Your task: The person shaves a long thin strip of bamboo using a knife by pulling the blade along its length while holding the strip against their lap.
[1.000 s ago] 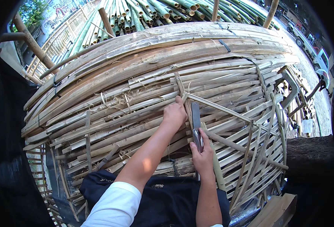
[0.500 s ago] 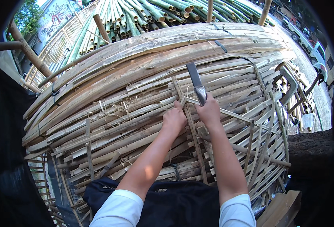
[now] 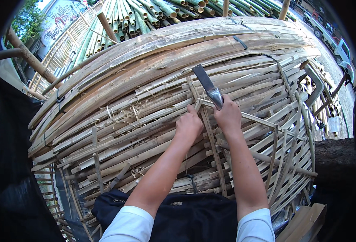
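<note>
My right hand [image 3: 228, 114] is wrapped round the grip of a knife [image 3: 204, 79] with a broad, dark, square-ended blade and a shiny metal collar. The blade points up and to the left, away from me. A thin, pale bamboo strip [image 3: 255, 118] passes beneath the right hand and runs off to the right. Close by on the left, my left hand [image 3: 189, 126] is closed at the strip's near-left end, its fingertips partly hidden. An upright bamboo slat [image 3: 211, 142] stands between my forearms, against a stack of split bamboo [image 3: 145, 139].
Long split bamboo poles [image 3: 161, 58] lie across the back, with curled shavings [image 3: 133, 111] below them. Round green poles [image 3: 145, 16] are piled beyond. A woven bamboo frame [image 3: 284, 161] bulges on the right, near a log [image 3: 337, 159] and a cardboard box [image 3: 305, 222].
The knife's blade has tilted further left, and my right hand has turned with it. My left hand keeps its place by the strip's end. The whole view has shifted slightly.
</note>
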`<state>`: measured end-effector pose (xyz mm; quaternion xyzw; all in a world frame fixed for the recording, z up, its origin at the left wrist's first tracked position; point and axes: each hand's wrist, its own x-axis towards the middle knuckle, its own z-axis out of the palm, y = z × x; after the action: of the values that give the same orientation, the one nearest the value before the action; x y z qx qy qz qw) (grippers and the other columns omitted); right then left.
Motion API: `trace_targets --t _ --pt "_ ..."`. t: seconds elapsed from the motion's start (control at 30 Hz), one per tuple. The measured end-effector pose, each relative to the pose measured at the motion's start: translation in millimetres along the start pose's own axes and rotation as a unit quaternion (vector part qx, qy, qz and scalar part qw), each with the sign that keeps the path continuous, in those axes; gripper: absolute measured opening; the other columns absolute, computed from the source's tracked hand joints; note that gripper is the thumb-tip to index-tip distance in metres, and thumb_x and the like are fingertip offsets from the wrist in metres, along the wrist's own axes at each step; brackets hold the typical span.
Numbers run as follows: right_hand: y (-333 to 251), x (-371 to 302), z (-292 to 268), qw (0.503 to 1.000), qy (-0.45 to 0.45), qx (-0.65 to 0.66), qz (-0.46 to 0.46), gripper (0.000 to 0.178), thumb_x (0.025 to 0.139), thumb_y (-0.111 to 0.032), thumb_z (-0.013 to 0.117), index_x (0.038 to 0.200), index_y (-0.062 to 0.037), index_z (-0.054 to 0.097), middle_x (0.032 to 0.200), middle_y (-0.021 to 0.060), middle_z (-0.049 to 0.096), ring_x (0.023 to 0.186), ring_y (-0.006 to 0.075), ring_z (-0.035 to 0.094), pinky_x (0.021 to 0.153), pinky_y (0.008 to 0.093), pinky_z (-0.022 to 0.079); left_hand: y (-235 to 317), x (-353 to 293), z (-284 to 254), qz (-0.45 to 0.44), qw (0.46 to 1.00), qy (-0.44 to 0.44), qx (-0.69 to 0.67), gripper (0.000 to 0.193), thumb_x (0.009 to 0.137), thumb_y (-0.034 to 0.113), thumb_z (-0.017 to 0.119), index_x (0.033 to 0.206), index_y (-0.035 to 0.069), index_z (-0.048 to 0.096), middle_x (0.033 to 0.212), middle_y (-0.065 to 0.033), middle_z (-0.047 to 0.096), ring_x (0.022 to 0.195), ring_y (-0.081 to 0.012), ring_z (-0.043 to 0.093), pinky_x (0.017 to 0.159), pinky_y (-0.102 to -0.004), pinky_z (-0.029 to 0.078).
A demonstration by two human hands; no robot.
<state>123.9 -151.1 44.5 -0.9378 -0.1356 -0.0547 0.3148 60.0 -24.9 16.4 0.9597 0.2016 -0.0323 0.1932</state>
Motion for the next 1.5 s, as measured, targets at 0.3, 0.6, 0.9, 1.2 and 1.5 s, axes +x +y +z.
trace_targets --t 0.3,0.6,0.9,1.2,1.5 --pt "-2 -1 -2 1.000 0.007 0.003 -0.009 0.030 0.078 -0.015 0.071 0.103 -0.0045 0.058 0.091 0.0208 0.068 0.088 0.0409 0.065 0.077 0.0483 0.051 -4 1 10 0.020 0.997 0.052 -0.049 0.052 0.085 0.014 0.046 0.122 -0.019 0.030 0.082 -0.0328 0.064 0.078 -0.0474 0.065 0.073 -0.0538 0.053" --pt "0 0 -2 1.000 0.002 0.005 -0.014 0.031 0.077 -0.014 0.071 0.103 -0.0042 0.058 0.091 0.0209 0.067 0.089 0.0400 0.065 0.078 0.0479 0.051 -7 2 14 0.017 0.997 0.066 -0.048 0.047 0.086 0.014 0.045 0.117 -0.019 0.031 0.081 -0.0336 0.063 0.077 -0.0483 0.065 0.072 -0.0545 0.053" --pt "-1 -1 -5 1.000 -0.005 0.002 -0.012 0.032 0.077 -0.015 0.072 0.104 -0.0039 0.058 0.093 0.0201 0.067 0.090 0.0396 0.065 0.078 0.0474 0.051 1 0 5 -0.021 0.999 0.030 -0.027 0.057 0.088 0.014 0.045 0.130 -0.021 0.027 0.091 -0.0302 0.066 0.085 -0.0433 0.067 0.075 -0.0493 0.056" --pt "3 1 -4 1.000 -0.008 0.011 -0.016 0.035 0.076 -0.016 0.073 0.106 -0.0042 0.059 0.093 0.0202 0.068 0.090 0.0394 0.065 0.078 0.0471 0.051 -2 2 11 -0.010 0.997 0.062 -0.034 0.060 0.086 0.015 0.047 0.127 -0.023 0.025 0.084 -0.0325 0.064 0.079 -0.0463 0.066 0.073 -0.0519 0.055" --pt "6 3 -1 1.000 -0.007 0.014 -0.020 0.034 0.076 -0.017 0.073 0.105 -0.0043 0.060 0.092 0.0205 0.067 0.089 0.0397 0.065 0.078 0.0471 0.051 6 2 -10 -0.044 0.999 -0.020 -0.024 0.053 0.086 0.015 0.048 0.125 -0.016 0.031 0.094 -0.0308 0.065 0.091 -0.0439 0.066 0.082 -0.0506 0.052"
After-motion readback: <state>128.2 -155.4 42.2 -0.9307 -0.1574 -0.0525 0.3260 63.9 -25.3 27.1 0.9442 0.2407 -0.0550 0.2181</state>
